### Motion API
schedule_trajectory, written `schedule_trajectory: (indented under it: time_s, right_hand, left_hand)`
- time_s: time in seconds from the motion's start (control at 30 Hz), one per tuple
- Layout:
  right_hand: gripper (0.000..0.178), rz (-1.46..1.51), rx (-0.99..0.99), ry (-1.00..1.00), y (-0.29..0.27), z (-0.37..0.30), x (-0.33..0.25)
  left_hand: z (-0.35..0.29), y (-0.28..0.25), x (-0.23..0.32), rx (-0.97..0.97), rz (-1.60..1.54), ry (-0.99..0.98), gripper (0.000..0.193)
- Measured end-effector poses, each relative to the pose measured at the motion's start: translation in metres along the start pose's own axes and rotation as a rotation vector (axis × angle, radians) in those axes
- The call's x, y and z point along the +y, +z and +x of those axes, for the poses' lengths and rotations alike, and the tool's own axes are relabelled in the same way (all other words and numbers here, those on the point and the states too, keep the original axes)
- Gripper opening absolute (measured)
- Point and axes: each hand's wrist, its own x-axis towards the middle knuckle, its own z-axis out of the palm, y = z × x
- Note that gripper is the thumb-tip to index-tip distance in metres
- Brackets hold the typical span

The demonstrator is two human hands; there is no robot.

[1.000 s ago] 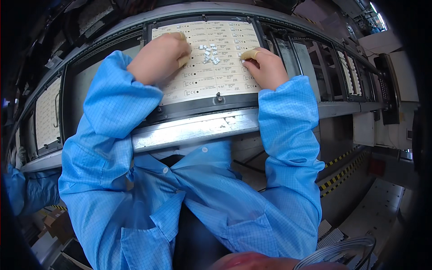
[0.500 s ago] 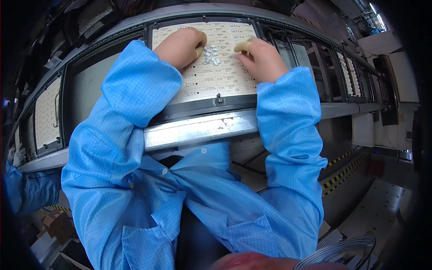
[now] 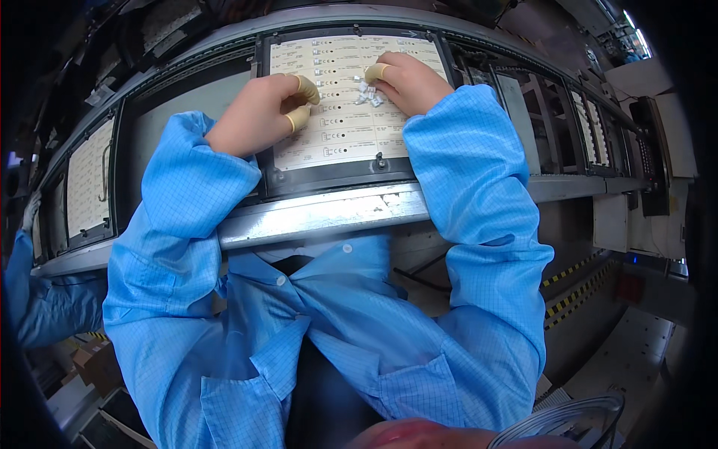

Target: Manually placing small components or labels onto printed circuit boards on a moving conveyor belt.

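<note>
Since the small white pieces [image 3: 363,96] lie heaped on the cream panel [image 3: 363,142] just beside our right hand [image 3: 415,82], presumably within both grips' reach, our left hand [image 3: 262,112] curls narrowly to their left, though we cannot tell whether either grip holds one.

Sky-blue work smock [image 3: 389,322] with a fine dark grid weave, roomy wrinkled sleeves [image 3: 486,202], small round white buttons [image 3: 280,280], one at 8 o'clock, patch pockets [image 3: 419,396] at 7 and 5 o'clock, dark clothing [image 3: 329,393] underneath at 6, cream-yellow finger cots [image 3: 298,118] at 11 and 12 o'clock
</note>
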Motion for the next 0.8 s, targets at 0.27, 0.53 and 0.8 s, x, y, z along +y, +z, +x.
schedule_trajectory:
  time_s: [0.27, 0.53, 0.8]
  right_hand:
    - [0.017, 0.195, 0.081, 0.213, -0.027, -0.028, -0.011]
    - [0.016, 0.216, 0.301, 0.18, -0.032, -0.066, -0.013]
    - [0.016, 0.3, 0.356, 0.359, -0.031, -0.077, -0.016]
  left_hand:
    - [0.001, 0.022, -0.005, 0.147, 0.094, 0.14, 0.017]
    - [0.002, 0.032, -0.004, 0.15, 0.163, 0.092, 0.015]
    - [0.004, 0.034, 0.0, 0.152, 0.21, 0.018, 0.015]
